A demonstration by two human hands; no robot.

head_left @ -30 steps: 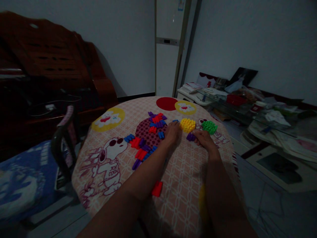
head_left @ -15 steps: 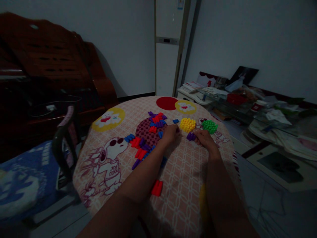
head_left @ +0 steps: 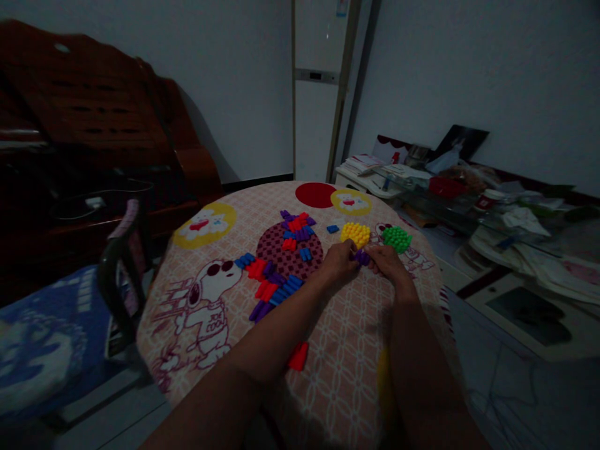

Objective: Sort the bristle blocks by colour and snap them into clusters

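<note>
Head view shows the sorting and joining of plastic blocks by colour as, it seems, partly done: a yellow block cluster [head_left: 356, 234] and a green block cluster [head_left: 397, 239] sit compact on the cloth-covered worktop [head_left: 337, 350]. The purple blocks [head_left: 360, 257], just nearer than the yellow, look to be the group in hand. The right hand [head_left: 387, 259] has its grip clamped on their right side; the left hand [head_left: 342, 259] reaches their left side, fingers curled, but I cannot tell whether its grip is closed on a piece. Apparently left to do are the far mixed pile [head_left: 298, 224], the near mixed pile [head_left: 266, 291] and a stray red block [head_left: 298, 356].

Half a second ago the left hand was apart from the purple group; now it meets it, while the right hand has hardly shifted.
</note>
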